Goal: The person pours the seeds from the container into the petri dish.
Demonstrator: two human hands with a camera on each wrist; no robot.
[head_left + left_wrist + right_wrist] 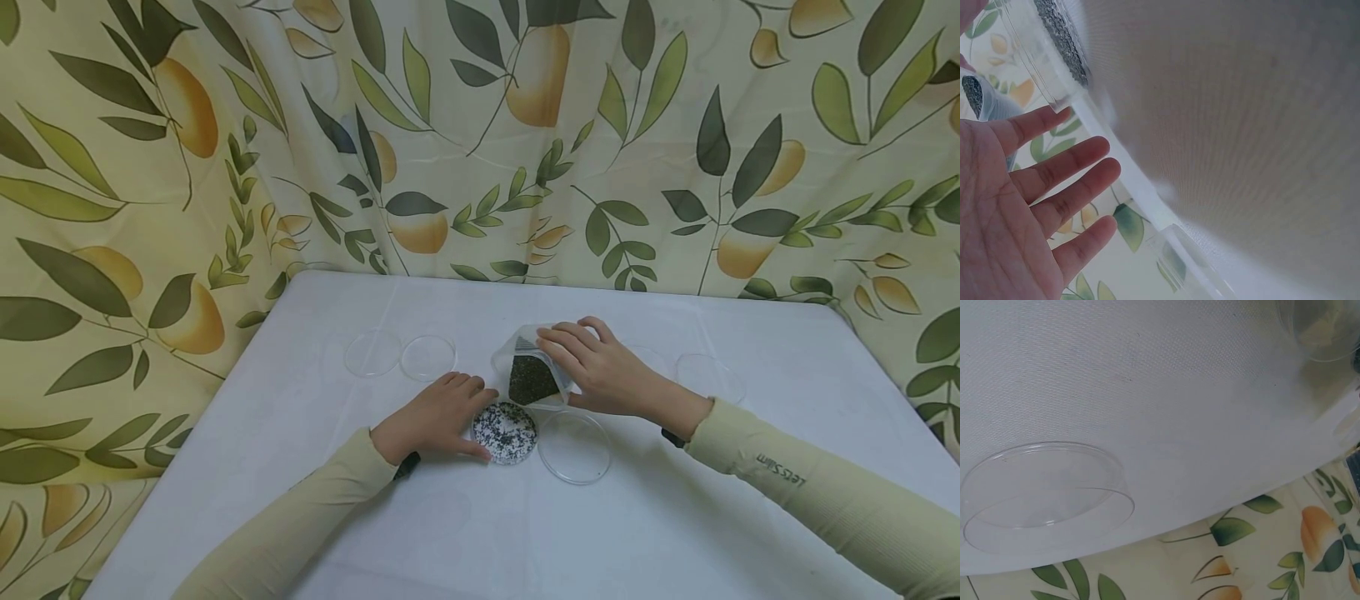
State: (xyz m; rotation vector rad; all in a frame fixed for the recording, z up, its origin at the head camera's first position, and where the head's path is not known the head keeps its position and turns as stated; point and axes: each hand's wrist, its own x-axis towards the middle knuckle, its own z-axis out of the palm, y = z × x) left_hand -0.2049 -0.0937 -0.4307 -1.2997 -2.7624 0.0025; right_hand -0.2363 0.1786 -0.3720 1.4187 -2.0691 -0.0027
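A round clear dish [505, 433] holds a white layer scattered with dark bits, at the middle of the table. My left hand [442, 417] lies at its left side, thumb and index finger spread along the rim. In the left wrist view its fingers [1075, 197] are straight, and the index fingertip touches the wall of the dish [1029, 56]. My right hand [596, 367] grips a translucent plastic bag [531, 375] of dark granules, tilted just behind the dish. The right wrist view does not show that grip clearly.
A clear round dish [575, 448] stands right of the speckled one. Two more clear dishes, one left [372, 375] and one beside it [428, 379], stand at back left. Behind my right forearm is another clear dish [708, 357]. A leaf-patterned curtain [480, 167] hangs behind the table.
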